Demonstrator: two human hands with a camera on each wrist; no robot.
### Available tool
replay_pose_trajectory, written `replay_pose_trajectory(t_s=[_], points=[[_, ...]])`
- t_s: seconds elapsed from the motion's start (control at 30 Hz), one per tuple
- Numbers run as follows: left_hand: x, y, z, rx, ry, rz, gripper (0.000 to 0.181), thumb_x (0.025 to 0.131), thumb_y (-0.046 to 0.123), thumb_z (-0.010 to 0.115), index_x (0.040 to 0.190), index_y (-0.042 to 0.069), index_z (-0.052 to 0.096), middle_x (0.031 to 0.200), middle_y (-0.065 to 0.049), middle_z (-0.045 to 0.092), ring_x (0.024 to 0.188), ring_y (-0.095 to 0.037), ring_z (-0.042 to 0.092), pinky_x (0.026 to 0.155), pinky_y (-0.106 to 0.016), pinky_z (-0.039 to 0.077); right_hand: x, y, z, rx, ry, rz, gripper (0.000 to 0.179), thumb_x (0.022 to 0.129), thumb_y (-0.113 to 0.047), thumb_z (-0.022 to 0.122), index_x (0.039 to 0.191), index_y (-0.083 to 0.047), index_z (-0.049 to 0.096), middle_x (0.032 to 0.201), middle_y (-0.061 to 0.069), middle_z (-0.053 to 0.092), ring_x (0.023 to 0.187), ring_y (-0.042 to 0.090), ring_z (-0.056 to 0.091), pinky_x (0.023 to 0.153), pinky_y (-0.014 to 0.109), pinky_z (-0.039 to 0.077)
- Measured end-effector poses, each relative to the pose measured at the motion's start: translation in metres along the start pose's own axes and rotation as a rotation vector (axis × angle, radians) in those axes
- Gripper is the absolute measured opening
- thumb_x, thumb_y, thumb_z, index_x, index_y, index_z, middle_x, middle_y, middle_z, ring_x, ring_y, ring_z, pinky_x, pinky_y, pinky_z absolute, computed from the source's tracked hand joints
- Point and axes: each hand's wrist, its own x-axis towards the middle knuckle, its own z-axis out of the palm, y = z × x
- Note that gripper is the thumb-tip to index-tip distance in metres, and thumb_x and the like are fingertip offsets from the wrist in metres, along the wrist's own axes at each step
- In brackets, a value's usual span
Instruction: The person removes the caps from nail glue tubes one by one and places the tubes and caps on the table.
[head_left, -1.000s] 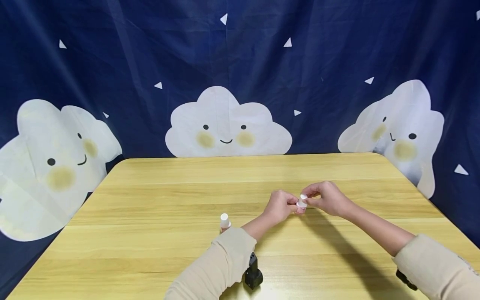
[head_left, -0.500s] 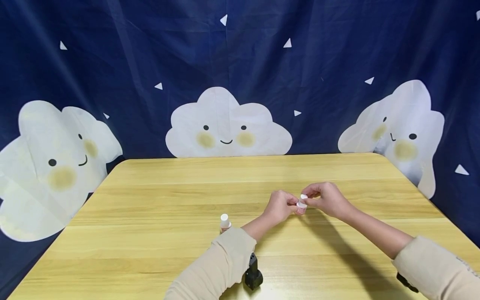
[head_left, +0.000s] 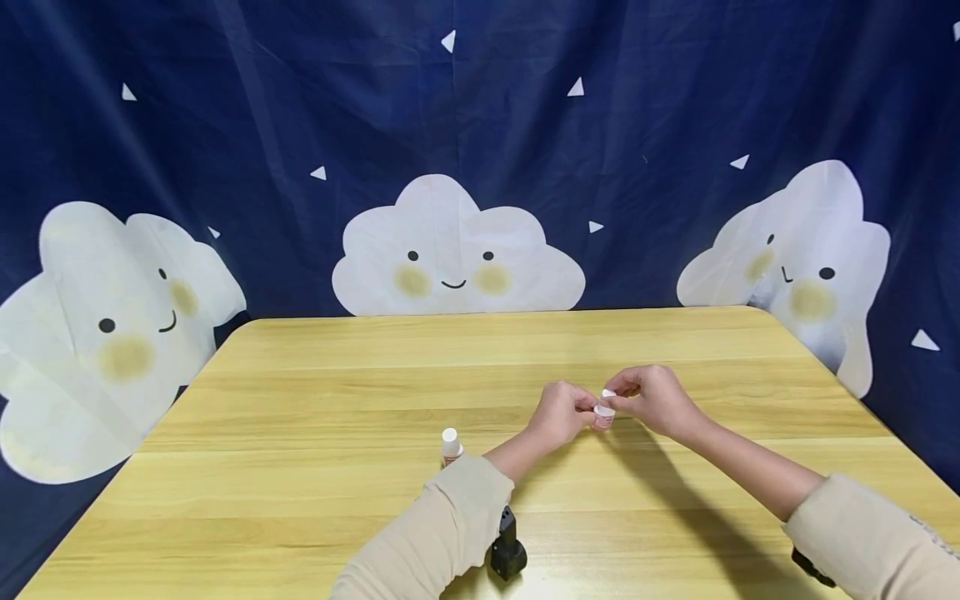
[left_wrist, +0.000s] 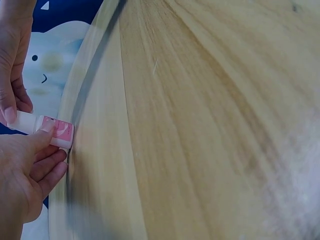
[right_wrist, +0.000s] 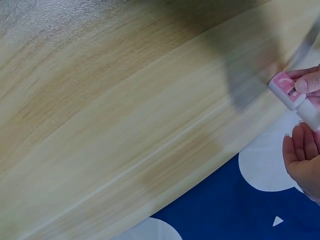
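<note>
A small white bottle with a pink label (left_wrist: 62, 131) is held low at the table, right of the middle in the head view. My left hand (head_left: 558, 414) grips its body between thumb and fingers. At the top, my right hand (head_left: 654, 398) pinches the white cap (left_wrist: 25, 121) between thumb and fingertips. Whether the cap is seated on the bottle or loose, I cannot tell. Behind my left forearm stands a second white-capped bottle (head_left: 451, 443), upright on the table, its lower part hidden by the sleeve.
The wooden table (head_left: 300, 400) reaches back to a dark blue curtain (head_left: 450, 100) printed with white clouds. A black wrist-worn device (head_left: 508, 550) hangs under my left sleeve, close above the table.
Both hands keep their places around the bottle. My right fingers have shifted slightly at the cap and now cover more of it. The second bottle has not moved.
</note>
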Motion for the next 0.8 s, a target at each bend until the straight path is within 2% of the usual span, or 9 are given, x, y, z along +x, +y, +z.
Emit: replay_pose_trajectory(t_s=[0.2,0.53,0.8], points=[[0.0001,0.0013,-0.0003,0.02,-0.001,-0.012,0.007,0.079,0.004,0.071,0.084,0.001,0.074,0.081,-0.006,0.074,0.072,-0.004,0.067,0.06,-0.006,0.048,0.0003,-0.0006,-0.0001,-0.01,-0.003,0.009,0.004,0.075,-0.002,0.074,0.075,0.0,0.071,0.07,0.008,0.07,0.063,0.009,0.062,0.056,0.017,0.05],[-0.0001,0.0031,-0.0009,-0.004,-0.005,-0.028,0.008,0.078,0.004,0.071,0.085,-0.001,0.074,0.082,-0.009,0.074,0.072,-0.006,0.068,0.06,-0.008,0.05,0.0003,-0.0016,-0.0004,-0.022,-0.007,0.002,0.004,0.075,-0.003,0.073,0.075,-0.001,0.07,0.07,0.007,0.07,0.063,0.009,0.062,0.057,0.018,0.05],[0.0004,0.0042,-0.0015,0.033,-0.003,-0.021,0.008,0.078,0.006,0.072,0.084,0.002,0.075,0.08,-0.006,0.074,0.07,-0.003,0.067,0.059,-0.006,0.048,0.0004,-0.002,-0.0008,-0.027,-0.013,-0.001,0.005,0.076,-0.004,0.073,0.075,0.0,0.07,0.07,0.006,0.069,0.063,0.008,0.059,0.057,0.019,0.05]])
